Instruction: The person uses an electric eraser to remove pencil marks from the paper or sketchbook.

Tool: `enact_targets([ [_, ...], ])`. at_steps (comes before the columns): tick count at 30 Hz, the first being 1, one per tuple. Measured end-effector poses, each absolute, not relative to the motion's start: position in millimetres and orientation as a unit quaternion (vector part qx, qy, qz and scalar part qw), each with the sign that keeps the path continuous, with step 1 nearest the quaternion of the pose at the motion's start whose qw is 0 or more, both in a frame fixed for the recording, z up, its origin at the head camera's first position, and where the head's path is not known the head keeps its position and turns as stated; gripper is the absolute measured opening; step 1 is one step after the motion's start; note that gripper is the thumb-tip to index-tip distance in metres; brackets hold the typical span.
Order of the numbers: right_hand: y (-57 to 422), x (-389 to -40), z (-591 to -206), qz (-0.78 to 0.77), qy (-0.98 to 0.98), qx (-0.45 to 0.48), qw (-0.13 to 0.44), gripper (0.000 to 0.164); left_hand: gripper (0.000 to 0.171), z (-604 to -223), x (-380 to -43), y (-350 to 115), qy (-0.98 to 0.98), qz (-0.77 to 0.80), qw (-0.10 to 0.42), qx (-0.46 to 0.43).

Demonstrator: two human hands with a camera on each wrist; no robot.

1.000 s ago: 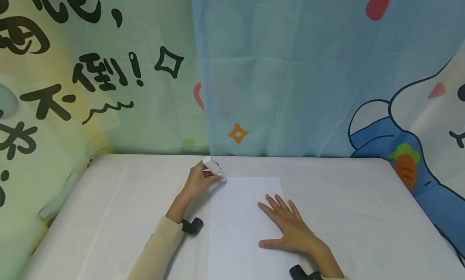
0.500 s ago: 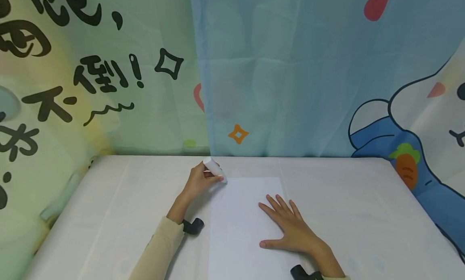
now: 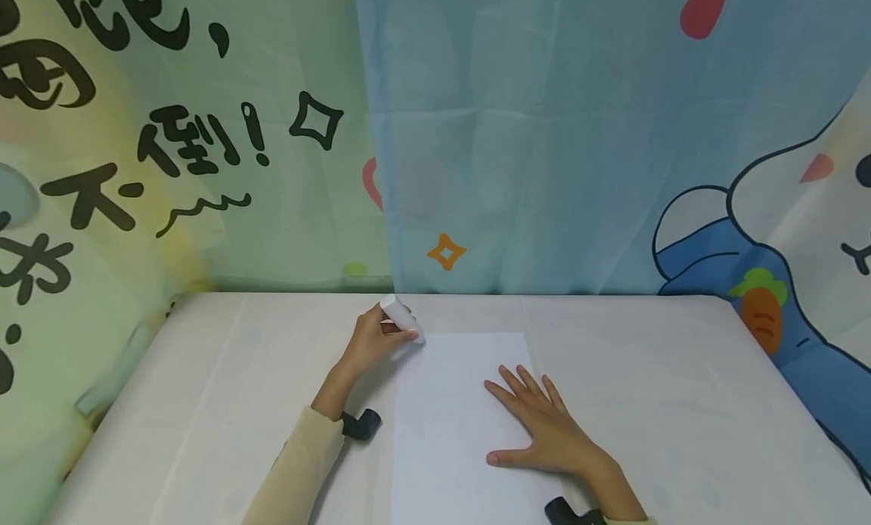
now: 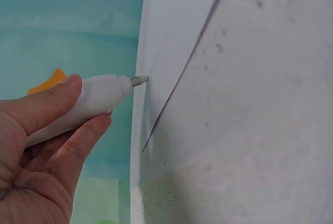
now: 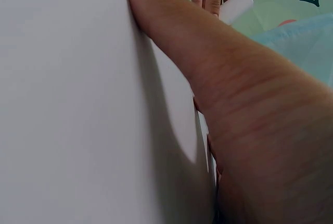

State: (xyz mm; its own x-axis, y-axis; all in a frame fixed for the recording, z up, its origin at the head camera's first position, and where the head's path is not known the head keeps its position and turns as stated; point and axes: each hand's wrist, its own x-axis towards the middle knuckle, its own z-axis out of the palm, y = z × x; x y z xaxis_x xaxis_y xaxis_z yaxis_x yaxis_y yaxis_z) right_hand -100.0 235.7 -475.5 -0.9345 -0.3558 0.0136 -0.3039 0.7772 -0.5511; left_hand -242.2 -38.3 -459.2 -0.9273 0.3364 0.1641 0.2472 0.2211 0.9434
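My left hand holds a stubby white pen-shaped tool between thumb and fingers, near the far left corner of a white sheet of paper. In the left wrist view the tool has a tapered body and a narrow metal tip with a paler end, right at the paper close to its edge. The tool's kind does not show. My right hand lies with spread fingers on the right part of the sheet. Its thumb fills much of the right wrist view, pad against the paper.
The sheet lies on a table with a white cover. Behind the table's far edge hangs a printed cloth with black lettering and a cartoon animal. Dark wrist mounts sit on both wrists.
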Motion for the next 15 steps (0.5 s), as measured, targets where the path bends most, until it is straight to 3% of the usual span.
enact_targets([
  [15, 235.8, -99.6, -475.3, -0.288, 0.94, -0.174, 0.048, 0.097, 0.036, -458.4, -242.2, -38.7, 0.785, 0.592, 0.04, 0.181],
])
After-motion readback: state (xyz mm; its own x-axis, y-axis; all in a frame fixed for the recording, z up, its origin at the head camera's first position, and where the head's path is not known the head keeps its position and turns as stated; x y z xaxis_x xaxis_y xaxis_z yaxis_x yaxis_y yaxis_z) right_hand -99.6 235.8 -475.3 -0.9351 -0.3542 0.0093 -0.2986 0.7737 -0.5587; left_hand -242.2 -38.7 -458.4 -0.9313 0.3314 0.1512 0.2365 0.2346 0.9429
